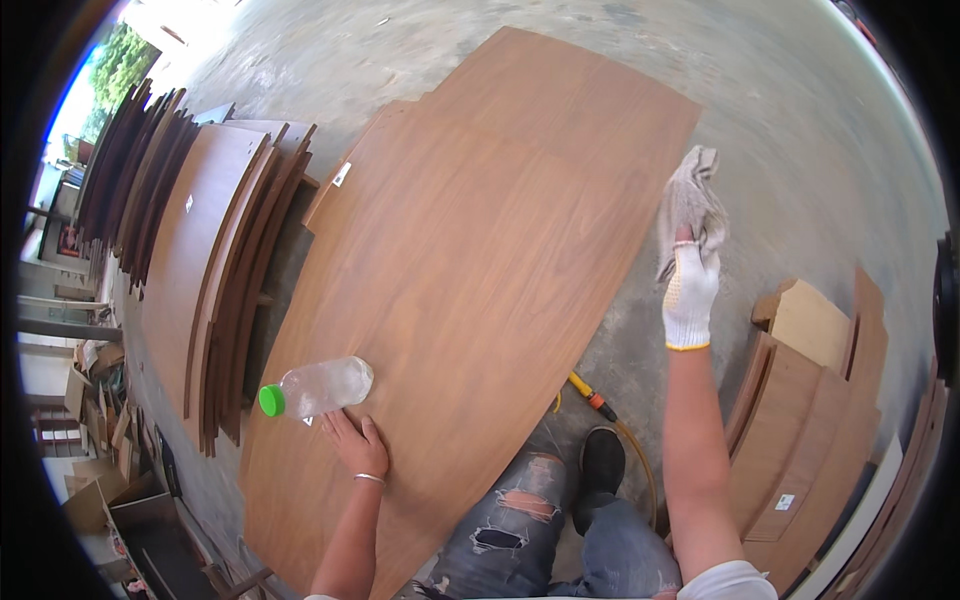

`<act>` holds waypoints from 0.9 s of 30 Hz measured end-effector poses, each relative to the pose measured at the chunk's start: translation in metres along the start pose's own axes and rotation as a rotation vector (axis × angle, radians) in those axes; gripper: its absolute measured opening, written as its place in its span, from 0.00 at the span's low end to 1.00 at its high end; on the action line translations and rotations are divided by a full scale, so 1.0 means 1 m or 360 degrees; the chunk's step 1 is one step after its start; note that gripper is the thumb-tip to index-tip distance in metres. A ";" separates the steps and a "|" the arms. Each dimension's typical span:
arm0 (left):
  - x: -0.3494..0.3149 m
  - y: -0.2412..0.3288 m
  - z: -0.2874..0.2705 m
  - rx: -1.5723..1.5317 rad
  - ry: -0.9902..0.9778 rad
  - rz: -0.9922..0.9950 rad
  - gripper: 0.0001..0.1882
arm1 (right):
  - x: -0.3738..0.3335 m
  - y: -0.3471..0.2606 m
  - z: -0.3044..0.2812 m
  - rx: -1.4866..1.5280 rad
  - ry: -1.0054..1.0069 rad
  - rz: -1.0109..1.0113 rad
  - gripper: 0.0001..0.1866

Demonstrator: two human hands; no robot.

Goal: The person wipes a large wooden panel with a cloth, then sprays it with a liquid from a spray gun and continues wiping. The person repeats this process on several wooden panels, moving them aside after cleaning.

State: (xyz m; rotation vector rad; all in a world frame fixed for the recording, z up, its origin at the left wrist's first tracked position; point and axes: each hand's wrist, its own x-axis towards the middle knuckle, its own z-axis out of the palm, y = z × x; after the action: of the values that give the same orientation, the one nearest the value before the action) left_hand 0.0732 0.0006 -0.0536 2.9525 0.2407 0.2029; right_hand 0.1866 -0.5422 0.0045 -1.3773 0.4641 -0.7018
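The big brown wooden panel point(450, 290) lies flat, low in front of the person, its long axis slanting from close by their left, beside the knees, away toward the far right. The grain streaks run the same lengthwise way. At its far end and along its left edge, other brown boards show, one bearing a small white label point(341, 175).

On the near left part of it a clear plastic bottle point(325, 387) lies on its side, the green cap point(271, 400) pointing left, so the bottle sits at an angle across the panel's length. The left hand point(355, 445), bare, rests flat on the wood just beside the bottle, fingers straight and thumb spread; I can't tell whether the tips touch the plastic.

Over by the panel's right edge, the right hand point(691, 285), in a white glove, has its fingers closed on a crumpled grey cloth point(695, 200). The cloth points away from the person, longer than it is wide; whether it touches the edge I can't tell.

A yellow hose point(638, 450) trails on the concrete floor point(800, 190) near a dark shoe point(601, 468). Brown boards lean in stacks at left point(205, 240), with more boards at right point(805, 420).
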 end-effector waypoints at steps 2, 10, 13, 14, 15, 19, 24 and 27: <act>0.001 0.009 -0.001 0.0023 -0.0053 -0.0044 0.39 | 0.031 0.012 0.007 -0.1081 -0.0074 -0.0311 0.31; -0.009 0.001 0.000 0.0169 -0.0287 -0.0102 0.36 | 0.047 0.041 0.092 -0.2411 -0.0583 -0.0599 0.35; -0.008 0.003 -0.003 0.0153 -0.0251 -0.0030 0.38 | 0.058 0.056 0.135 -0.2281 -0.0678 -0.0684 0.35; -0.007 0.005 -0.004 0.0130 -0.0303 -0.0061 0.38 | 0.065 0.062 0.156 -0.2293 -0.0744 -0.0707 0.36; -0.008 0.006 -0.005 0.0105 -0.0355 -0.0089 0.38 | 0.072 0.063 0.180 -0.2344 -0.0830 -0.0787 0.35; -0.004 0.011 -0.013 -0.0020 -0.0506 -0.0163 0.39 | 0.103 0.072 0.304 -0.2273 -0.1069 -0.0752 0.32; 0.002 0.024 -0.011 -0.0146 -0.0615 -0.0152 0.40 | 0.132 0.107 0.410 -0.2387 -0.1061 -0.0886 0.28; 0.005 0.030 -0.020 -0.0207 -0.0726 -0.0327 0.40 | 0.133 0.108 0.406 -0.2288 -0.1185 -0.0955 0.26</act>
State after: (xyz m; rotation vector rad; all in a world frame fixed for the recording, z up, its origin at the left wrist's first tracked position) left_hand 0.0797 -0.0247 -0.0283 2.7228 0.4394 -0.4579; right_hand 0.5752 -0.3366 -0.0262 -3.0428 -0.1705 -0.1633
